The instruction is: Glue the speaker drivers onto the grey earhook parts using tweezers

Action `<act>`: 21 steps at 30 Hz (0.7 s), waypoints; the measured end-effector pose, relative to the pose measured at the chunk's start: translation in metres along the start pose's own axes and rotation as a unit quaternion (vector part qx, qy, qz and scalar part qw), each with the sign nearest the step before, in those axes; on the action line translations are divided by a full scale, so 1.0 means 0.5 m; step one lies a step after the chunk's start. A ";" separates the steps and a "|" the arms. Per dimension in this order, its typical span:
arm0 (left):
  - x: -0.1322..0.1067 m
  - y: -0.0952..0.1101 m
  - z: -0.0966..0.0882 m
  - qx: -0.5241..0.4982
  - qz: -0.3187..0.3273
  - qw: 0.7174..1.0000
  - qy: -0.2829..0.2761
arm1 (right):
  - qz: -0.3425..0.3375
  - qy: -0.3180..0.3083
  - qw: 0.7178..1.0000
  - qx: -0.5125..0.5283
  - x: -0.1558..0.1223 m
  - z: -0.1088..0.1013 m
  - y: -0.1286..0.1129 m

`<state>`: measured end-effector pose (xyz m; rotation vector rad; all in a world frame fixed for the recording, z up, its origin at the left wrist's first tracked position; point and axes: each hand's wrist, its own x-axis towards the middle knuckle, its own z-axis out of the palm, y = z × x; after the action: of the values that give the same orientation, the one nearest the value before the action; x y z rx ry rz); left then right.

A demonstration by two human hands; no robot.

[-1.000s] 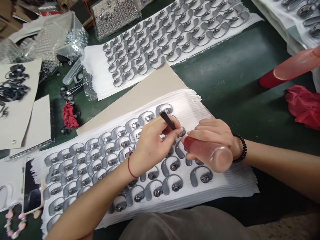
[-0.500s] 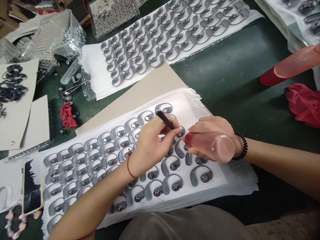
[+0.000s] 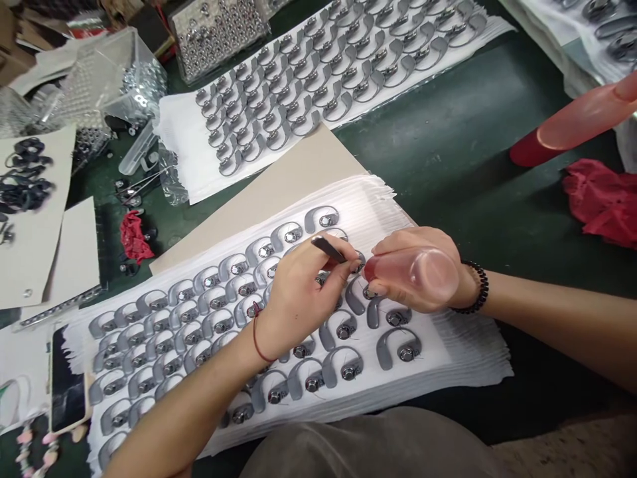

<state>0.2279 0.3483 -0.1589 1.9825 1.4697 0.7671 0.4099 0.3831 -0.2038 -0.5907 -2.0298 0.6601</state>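
Observation:
My left hand is closed around slim black tweezers, whose lower tips are hidden by the fingers. It pinches close to a grey curved ear-hook piece with a round metal part. My right hand grips a translucent squeeze bottle of red liquid, tipped over with its base towards me. The bottle's front end points at the left fingertips; its nozzle cannot be made out. Below the hands, rows of similar ear-hook pieces, some with thin wires, lie on a stack of white sheets.
A second white stack with rows of ear-hook pieces lies further back. Another red-liquid bottle and a crumpled red cloth are at right. To the left are a phone, a small red cloth and bags of metal parts.
The tweezers' upper end has dipped to a flatter slant. My right hand and the bottle have shifted slightly left and up. The whole view has moved a little.

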 end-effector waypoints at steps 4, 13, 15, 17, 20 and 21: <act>0.002 0.002 -0.001 -0.006 -0.012 1.000 0.000 | 0.037 0.021 0.996 0.082 0.004 -0.001 0.000; 0.001 0.002 -0.004 -0.020 -0.023 1.000 -0.004 | 0.082 0.034 0.986 0.144 0.006 -0.002 0.000; -0.002 0.001 -0.003 -0.022 -0.023 0.999 -0.001 | 0.081 0.034 0.986 0.143 0.005 -0.002 0.000; -0.004 -0.001 -0.003 -0.026 -0.024 0.999 0.001 | 0.072 0.040 0.987 0.139 0.004 0.000 0.002; -0.004 -0.003 -0.003 -0.029 -0.028 0.999 -0.002 | 0.061 0.056 0.987 0.135 0.005 0.002 0.005; -0.004 -0.003 -0.003 -0.031 -0.031 0.999 -0.005 | 0.063 0.058 0.987 0.136 0.005 0.002 0.005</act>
<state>0.2252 0.3470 -0.1594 1.8837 1.4775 0.7661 0.4083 0.3864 -0.2042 -0.5822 -1.7666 0.9392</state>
